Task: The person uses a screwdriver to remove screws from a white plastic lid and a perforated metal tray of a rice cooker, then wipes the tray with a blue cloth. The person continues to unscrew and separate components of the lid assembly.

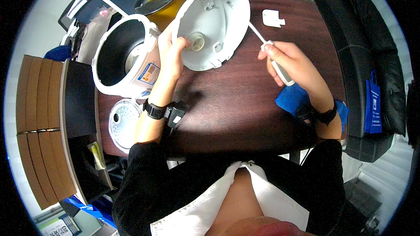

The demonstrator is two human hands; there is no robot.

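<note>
My left hand [173, 51] is closed on the near left rim of a white rice cooker lid shell [223, 22], its thumb on the inner side and the other fingers mostly hidden. The shell's hollow inside, with a round fitting and small brackets, faces me. In my right hand [288, 57] is a screwdriver [283, 73] with a pale handle, fingers wrapped round it. Its thin shaft points up and left, and the tip end lies at the shell's right rim; whether they touch I cannot tell. Beside my left wrist stands the lidless white rice cooker body [120, 88], dark inside.
A perforated round inner lid [124, 126] lies at the table's left edge. At the back stands a yellow pot [169, 14] with a dark lid. A small white plastic piece [272, 18] rests far right. Blue cloth [292, 98] lies under my right forearm. A black sofa [363, 57] borders the right.
</note>
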